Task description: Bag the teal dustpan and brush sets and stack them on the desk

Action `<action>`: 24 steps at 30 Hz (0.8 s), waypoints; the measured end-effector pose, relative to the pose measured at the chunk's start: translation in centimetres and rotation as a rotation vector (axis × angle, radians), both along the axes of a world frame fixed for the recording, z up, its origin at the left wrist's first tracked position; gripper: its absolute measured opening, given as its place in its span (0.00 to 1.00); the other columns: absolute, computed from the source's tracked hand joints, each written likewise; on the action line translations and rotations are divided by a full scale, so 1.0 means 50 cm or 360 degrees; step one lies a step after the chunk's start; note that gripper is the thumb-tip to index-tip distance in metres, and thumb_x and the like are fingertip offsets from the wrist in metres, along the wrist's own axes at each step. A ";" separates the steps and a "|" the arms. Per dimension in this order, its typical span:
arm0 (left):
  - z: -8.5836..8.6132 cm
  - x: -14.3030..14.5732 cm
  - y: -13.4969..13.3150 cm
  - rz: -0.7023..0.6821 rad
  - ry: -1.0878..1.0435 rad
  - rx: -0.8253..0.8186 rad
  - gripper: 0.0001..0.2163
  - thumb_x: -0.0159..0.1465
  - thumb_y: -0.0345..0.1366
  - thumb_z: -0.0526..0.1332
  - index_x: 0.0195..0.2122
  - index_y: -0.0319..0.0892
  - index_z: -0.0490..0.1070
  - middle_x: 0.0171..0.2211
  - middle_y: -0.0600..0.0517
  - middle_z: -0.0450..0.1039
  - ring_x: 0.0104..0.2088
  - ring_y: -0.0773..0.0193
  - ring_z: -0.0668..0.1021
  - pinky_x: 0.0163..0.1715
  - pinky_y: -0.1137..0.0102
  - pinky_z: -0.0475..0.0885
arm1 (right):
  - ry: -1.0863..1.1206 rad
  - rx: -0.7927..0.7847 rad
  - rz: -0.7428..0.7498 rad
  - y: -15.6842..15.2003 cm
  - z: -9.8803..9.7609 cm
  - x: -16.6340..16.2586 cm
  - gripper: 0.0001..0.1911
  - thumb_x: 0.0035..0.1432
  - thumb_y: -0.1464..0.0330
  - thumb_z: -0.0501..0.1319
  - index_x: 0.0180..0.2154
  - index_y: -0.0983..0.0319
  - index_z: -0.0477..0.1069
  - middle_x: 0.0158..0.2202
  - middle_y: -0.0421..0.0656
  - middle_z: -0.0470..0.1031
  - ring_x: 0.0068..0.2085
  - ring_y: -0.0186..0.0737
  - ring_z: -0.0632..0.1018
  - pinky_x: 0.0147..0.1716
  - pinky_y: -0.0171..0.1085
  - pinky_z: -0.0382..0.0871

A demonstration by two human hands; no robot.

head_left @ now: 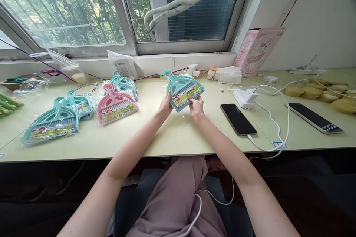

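Between my two hands, over the middle of the table, is a teal mini dustpan and brush set (182,87) with a printed label, tilted with its handle to the upper left. My left hand (166,104) grips its lower left side. At the lower right edge, my right hand (196,106) holds it too, the thumb on the label. Left of my hands lie a pink dustpan and brush set (116,104) in clear wrap and a teal wrapped set (52,122). More teal sets (121,81) lie behind them, partly covered.
A black phone (238,119) lies right of my hands, near a white charger (246,97) with loose cables. Farther right are another phone (315,117) and several yellowish objects (311,90). A pink box (260,52) stands at the back, by the window.
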State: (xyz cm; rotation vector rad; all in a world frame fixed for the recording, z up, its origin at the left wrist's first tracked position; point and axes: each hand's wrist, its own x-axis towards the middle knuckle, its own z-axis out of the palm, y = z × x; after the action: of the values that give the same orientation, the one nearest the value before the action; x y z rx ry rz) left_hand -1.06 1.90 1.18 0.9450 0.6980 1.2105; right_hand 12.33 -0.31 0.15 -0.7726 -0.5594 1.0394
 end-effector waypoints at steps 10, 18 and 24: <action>0.012 0.008 -0.024 -0.0141 0.0038 0.0069 0.21 0.62 0.44 0.70 0.53 0.43 0.72 0.47 0.48 0.80 0.53 0.56 0.79 0.57 0.61 0.74 | -0.0079 0.0111 0.0049 0.019 -0.007 0.031 0.19 0.47 0.71 0.69 0.42 0.57 0.69 0.44 0.41 0.78 0.49 0.43 0.79 0.49 0.42 0.79; 0.005 0.000 -0.017 -0.0188 0.0205 0.0149 0.22 0.51 0.34 0.74 0.47 0.40 0.73 0.45 0.47 0.81 0.49 0.54 0.81 0.53 0.58 0.75 | 0.0008 0.0061 0.0079 0.025 -0.002 0.039 0.17 0.46 0.74 0.68 0.39 0.58 0.68 0.39 0.40 0.79 0.45 0.40 0.80 0.49 0.40 0.78; -0.002 0.001 -0.014 -0.0164 0.0266 0.0133 0.21 0.49 0.34 0.73 0.45 0.40 0.72 0.42 0.47 0.80 0.44 0.55 0.81 0.49 0.59 0.76 | 0.0023 0.0019 0.0074 0.029 -0.007 0.040 0.18 0.45 0.75 0.68 0.38 0.58 0.68 0.38 0.39 0.79 0.43 0.41 0.81 0.48 0.39 0.79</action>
State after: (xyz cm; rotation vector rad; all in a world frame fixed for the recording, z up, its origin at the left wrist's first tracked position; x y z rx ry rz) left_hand -0.99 1.21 1.11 1.1479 0.7260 1.0849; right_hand 14.32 1.12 -0.22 -0.7443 -0.5730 1.0831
